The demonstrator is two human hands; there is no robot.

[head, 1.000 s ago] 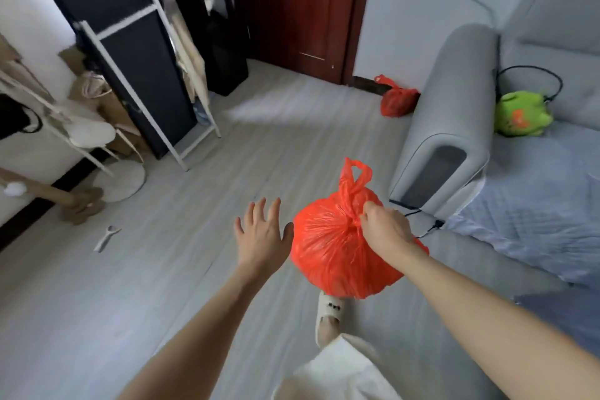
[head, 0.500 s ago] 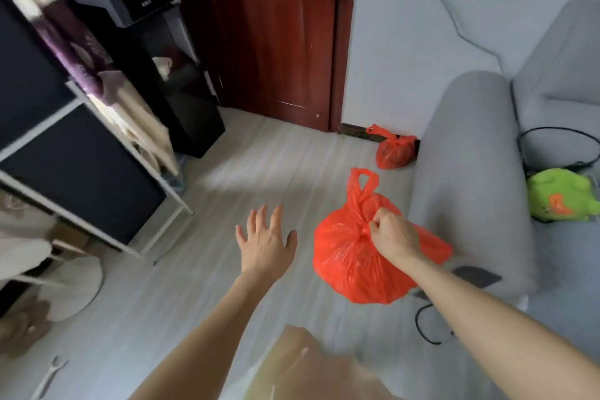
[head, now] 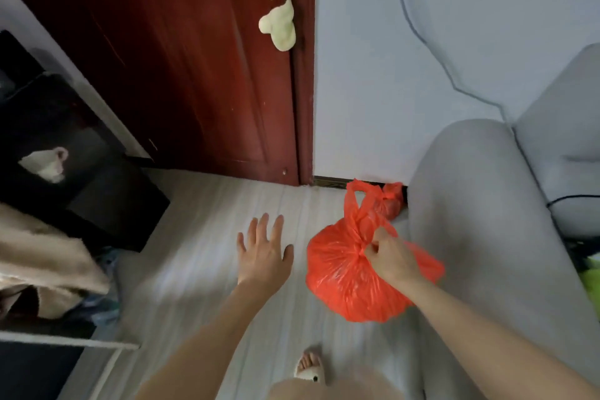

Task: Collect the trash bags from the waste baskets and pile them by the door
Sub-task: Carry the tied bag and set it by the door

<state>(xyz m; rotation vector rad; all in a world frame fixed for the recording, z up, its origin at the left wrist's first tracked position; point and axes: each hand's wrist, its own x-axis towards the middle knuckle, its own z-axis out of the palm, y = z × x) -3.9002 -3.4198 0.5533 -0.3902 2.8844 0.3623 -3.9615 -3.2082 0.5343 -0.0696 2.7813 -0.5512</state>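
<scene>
My right hand (head: 391, 256) grips the knotted neck of a full red trash bag (head: 341, 273), which hangs above the floor in front of me. My left hand (head: 263, 250) is held out to the left of the bag, fingers spread and straight, holding nothing and not touching it. A second, smaller red trash bag (head: 389, 203) lies on the floor against the wall, between the dark red door (head: 194, 58) and the sofa arm, partly hidden behind the handles of the bag I hold.
A grey sofa (head: 480, 221) fills the right side, with a cable running down the wall above it. A black cabinet (head: 81, 166) and a white rack with beige cloth (head: 42, 256) stand on the left. Pale floorboards (head: 201, 269) run to the door.
I have walked closer to the door; it and the small bag on the floor are now much nearer. My right hand still holds the bag, and my left hand stays spread beside it.
</scene>
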